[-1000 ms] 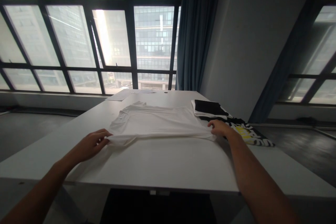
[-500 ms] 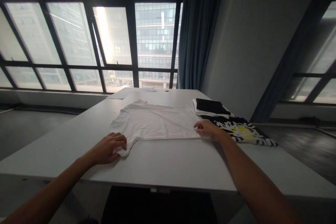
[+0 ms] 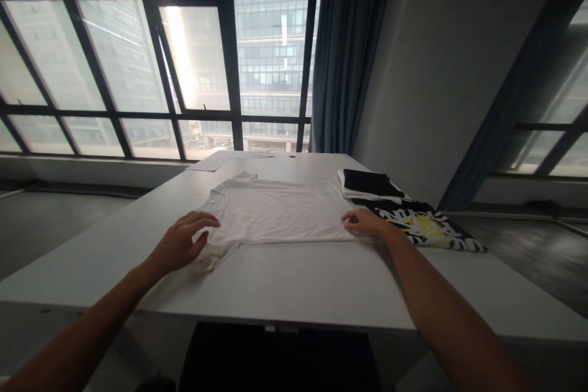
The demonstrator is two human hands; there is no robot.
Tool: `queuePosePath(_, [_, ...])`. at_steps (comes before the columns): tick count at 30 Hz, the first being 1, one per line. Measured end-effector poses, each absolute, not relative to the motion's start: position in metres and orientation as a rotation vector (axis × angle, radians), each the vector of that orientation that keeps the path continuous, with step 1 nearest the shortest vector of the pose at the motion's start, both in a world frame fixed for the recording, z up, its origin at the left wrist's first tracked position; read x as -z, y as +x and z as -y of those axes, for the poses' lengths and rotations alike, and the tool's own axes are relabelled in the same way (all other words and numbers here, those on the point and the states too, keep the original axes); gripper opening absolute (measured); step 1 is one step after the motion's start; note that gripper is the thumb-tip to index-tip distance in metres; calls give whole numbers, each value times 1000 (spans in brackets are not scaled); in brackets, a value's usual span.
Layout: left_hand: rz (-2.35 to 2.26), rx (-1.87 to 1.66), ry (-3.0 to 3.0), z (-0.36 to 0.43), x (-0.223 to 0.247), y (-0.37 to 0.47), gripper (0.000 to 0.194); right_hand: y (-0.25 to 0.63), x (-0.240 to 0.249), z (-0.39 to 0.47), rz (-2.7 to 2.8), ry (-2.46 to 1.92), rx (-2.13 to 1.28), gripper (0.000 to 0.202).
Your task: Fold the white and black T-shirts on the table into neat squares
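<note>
A white T-shirt (image 3: 285,211) lies spread sideways across the white table (image 3: 294,285), its collar end to the left and its hem to the right. Over the near sleeve, by the collar end, my left hand (image 3: 186,239) hovers with thumb and fingers apart, holding nothing. My right hand (image 3: 365,222) is at the near corner of the hem, fingers curled and closed on the shirt's edge. Light creases run across the shirt, and the near sleeve is partly hidden under my left hand.
Right of the shirt are a folded stack with a black garment (image 3: 372,184) on white cloth and a black garment with white and yellow print (image 3: 425,226). Paper sheets (image 3: 209,162) lie at the table's far left. A dark chair (image 3: 280,358) stands at the near edge.
My left hand has let go of the near sleeve, opened, and moved slightly up and away from me. The sleeve now lies flatter. My right hand has stayed at the hem.
</note>
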State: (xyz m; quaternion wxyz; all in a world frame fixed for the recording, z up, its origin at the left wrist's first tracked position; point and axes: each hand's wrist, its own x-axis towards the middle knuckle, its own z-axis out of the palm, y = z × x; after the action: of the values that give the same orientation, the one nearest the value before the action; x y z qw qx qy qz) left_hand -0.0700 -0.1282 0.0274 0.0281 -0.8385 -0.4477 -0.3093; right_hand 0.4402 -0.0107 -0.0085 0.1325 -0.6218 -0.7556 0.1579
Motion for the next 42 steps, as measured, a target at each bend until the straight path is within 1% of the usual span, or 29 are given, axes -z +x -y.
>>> queuePosePath(2, [1163,644,-2797,135,-29,-64,24,441,10,9,2196,-1794,-455,38])
queuePosePath(4, [1062,373,-2927,135,-28,-59,20,442,11,8,2196,-1803,-448,37])
queuePosePath(5, [1062,290,-2939,132,-26,-58,19,442,12,8,2196,-1808,-449,37])
queuePosePath(7, [1104,232,-2897,123,-22,-60,16,442,12,8,2201,-1812,-451,37])
queuePosePath(11, [1161,283,-2839,102,-17,-67,22,441,11,10,2204,-1811,-448,39])
queuePosePath(16, [1225,570,-3022,94,-27,-71,29,441,9,11,2193,-1804,-486,38])
queuePosePath(19, [1394,676,-3100,93,-33,-70,31,442,9,11,2179,-1807,-497,38])
queuePosePath(22, [1539,807,-2996,92,-33,-66,36,442,9,11,2175,-1807,-491,39])
queuePosePath(24, [1516,873,-2842,94,-32,-62,39,442,8,11,2178,-1807,-496,39])
queuePosePath(27, [1284,819,-2677,102,-32,-54,35,442,8,11,2173,-1811,-519,40])
queuePosePath(30, [1116,696,-2721,110,-37,-48,33,441,8,12,2174,-1811,-526,40])
queuePosePath(33, [1170,493,-2903,115,-41,-48,29,441,7,14,2182,-1809,-522,40])
queuePosePath(35, [1242,303,-2992,117,-41,-50,23,442,4,16,2193,-1798,-571,43])
queuePosePath(37, [1312,185,-2994,117,-37,-53,14,446,-1,19,2214,-1774,-657,49])
queuePosePath(38, [1335,170,-2978,116,-35,-54,12,448,-3,20,2227,-1765,-699,52])
queuePosePath(40, [1359,219,-2952,115,-30,-56,18,453,-7,23,2254,-1767,-756,57])
queuePosePath(42, [1392,386,-2939,113,-27,-56,21,457,-11,25,2278,-1803,-784,59])
